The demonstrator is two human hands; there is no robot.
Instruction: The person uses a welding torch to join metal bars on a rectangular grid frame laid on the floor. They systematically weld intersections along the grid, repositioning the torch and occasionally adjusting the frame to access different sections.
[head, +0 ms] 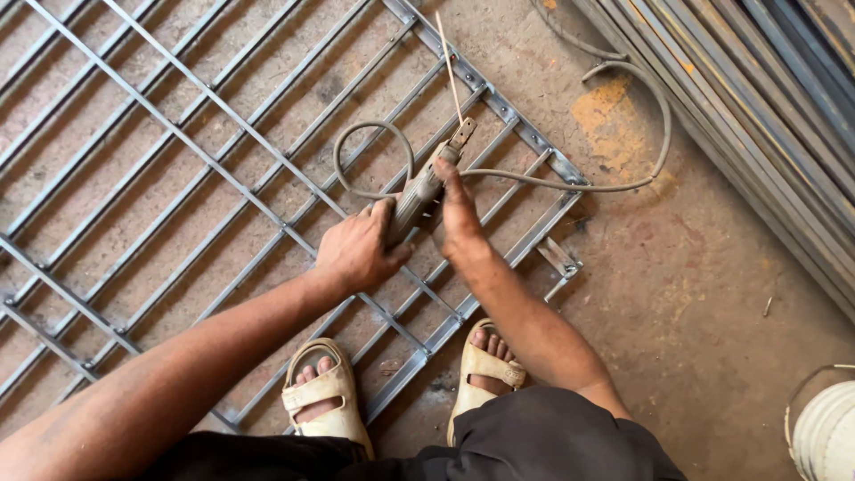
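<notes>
Gripping a grey, dusty electrode holder two-handed.

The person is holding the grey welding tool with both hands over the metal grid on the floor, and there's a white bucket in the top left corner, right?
Almost. Both hands, left and right, do hold the grey welding tool over the metal grid. But the white bucket is in the bottom right corner, not the top left. The head view shows it.

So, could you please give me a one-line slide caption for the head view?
Both hands, left and right, grip a welding holder with its rod over a steel grille on the floor.
</notes>
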